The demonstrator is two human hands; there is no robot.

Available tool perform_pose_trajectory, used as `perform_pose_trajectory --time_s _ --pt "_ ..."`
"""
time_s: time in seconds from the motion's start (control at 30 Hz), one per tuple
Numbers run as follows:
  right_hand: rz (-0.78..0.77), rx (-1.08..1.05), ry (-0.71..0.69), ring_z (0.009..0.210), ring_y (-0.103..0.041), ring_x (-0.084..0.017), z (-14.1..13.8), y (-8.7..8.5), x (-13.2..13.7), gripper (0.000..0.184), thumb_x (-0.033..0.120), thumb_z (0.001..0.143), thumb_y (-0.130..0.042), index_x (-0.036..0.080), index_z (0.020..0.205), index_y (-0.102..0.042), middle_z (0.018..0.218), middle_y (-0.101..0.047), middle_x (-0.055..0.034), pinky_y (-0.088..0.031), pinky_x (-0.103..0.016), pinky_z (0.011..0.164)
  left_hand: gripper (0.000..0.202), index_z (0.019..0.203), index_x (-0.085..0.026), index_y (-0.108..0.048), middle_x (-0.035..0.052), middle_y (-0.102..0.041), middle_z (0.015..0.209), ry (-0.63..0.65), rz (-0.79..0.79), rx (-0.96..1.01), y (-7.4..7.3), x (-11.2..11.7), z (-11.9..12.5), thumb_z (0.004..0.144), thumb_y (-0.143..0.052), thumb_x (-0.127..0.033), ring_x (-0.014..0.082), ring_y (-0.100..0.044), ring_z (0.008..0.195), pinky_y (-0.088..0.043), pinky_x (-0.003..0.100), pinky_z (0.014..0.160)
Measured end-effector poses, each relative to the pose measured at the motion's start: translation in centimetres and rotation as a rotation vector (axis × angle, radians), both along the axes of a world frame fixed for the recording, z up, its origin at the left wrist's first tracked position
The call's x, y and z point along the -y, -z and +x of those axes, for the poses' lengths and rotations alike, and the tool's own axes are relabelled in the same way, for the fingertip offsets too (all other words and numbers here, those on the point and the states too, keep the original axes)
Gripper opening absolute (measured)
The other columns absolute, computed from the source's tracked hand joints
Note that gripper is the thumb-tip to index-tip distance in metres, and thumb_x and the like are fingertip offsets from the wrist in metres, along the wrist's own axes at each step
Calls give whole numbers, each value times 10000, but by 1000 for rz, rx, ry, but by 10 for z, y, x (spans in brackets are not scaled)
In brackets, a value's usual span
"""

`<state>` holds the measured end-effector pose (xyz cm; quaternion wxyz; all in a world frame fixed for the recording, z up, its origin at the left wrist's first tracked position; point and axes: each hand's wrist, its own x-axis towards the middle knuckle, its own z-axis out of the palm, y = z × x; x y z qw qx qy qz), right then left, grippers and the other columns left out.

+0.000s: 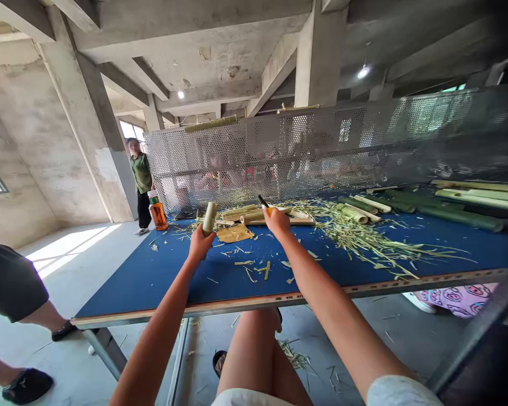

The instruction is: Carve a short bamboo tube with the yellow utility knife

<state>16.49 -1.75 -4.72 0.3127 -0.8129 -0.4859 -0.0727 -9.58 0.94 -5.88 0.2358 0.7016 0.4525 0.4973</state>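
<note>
Above the blue tabletop, my left hand [202, 242] is wrapped round a short pale bamboo tube [210, 217], which stands nearly upright and tilts slightly right. My right hand [278, 221] grips a slim black-and-yellow tool [263, 201]; its black end points up and left, and its exact kind is too small to tell. The tool and the tube are apart. Between and behind my hands lie split bamboo pieces [250, 214] and a flat brown sheet [235, 233]. Small shavings [265, 269] are scattered on the near part of the table.
A bottle of amber liquid [158, 213] stands at the table's left edge. Bamboo strips [355, 242] and green bamboo poles [461, 217] cover the right side. A perforated metal screen [254, 152] runs behind. One person [141, 175] stands beyond; another's legs [12, 287] are at left.
</note>
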Motion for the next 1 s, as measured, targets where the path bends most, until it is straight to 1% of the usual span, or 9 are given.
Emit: perform_pose_trajectory --time_s 0.13,0.2,0.33,0.53,0.67,0.73,0.83,0.9,1.0 --pt "21 281 -466 775 -631 -207 -53 -6 -3 556 570 886 -255 152 936 -619 822 -679 -104 -381 -241 609 153 658 -196 -462 -45 -495 486 -69 -28 46 0 -3 -7 611 -599 -244 102 -476 371 -336 215 417" --pt "-4 382 -553 781 -631 -214 -76 -6 -2 537 569 881 -281 155 939 -620 834 -683 -109 -383 -246 620 144 658 -195 -464 -45 -499 485 -67 -1 41 2 -3 -9 617 -596 -235 105 -485 375 -341 215 424" --pt "-67 417 -516 795 -642 -235 -94 -2 2 536 533 901 -259 143 964 -622 861 -688 -137 -410 -268 638 123 674 -196 -477 -43 -498 494 -78 49 -63 6 -6 -12 646 -584 -251 112 -492 387 -330 218 439" --pt "-40 341 -392 874 -638 -272 -91 5 -12 558 548 881 -321 97 1034 -610 902 -674 -190 -447 -317 710 157 632 -207 -453 -16 -498 511 -116 48 -256 4 -4 -10 624 -608 -227 154 -528 490 -314 232 488" --pt "-165 -59 -69 906 -633 -280 -51 7 -21 483 405 917 -321 58 974 -651 947 -658 -227 -456 -313 687 185 637 -209 -455 -8 -509 544 -43 138 -306 5 14 -2 602 -634 -239 166 -545 570 -312 232 512" --pt "-176 -109 10 903 -629 -312 -24 9 -20 510 360 927 -278 14 956 -652 951 -641 -268 -454 -338 665 164 669 -206 -467 -9 -526 570 -22 146 -269 7 20 2 627 -618 -256 159 -554 592 -333 227 522" --pt "-120 -137 65 867 -630 -311 -1 12 -21 594 451 919 -234 33 895 -655 908 -644 -259 -441 -328 632 141 694 -199 -447 -26 -518 566 -60 26 -171 9 19 3 668 -573 -257 129 -544 519 -367 220 498" --pt "24 -125 -30 795 -627 -269 -6 10 -24 609 533 895 -237 86 799 -639 820 -651 -199 -418 -294 610 162 735 -197 -428 -39 -511 570 -75 -69 -33 9 14 1 671 -567 -250 108 -523 450 -384 218 462" --pt "212 -150 -458 615 -563 -171 -33 4 -31 559 607 853 -267 158 649 -531 619 -581 -65 -370 -240 552 222 796 -193 -405 -45 -516 585 -68 -160 165 10 8 -3 665 -576 -244 98 -513 404 -410 222 426"
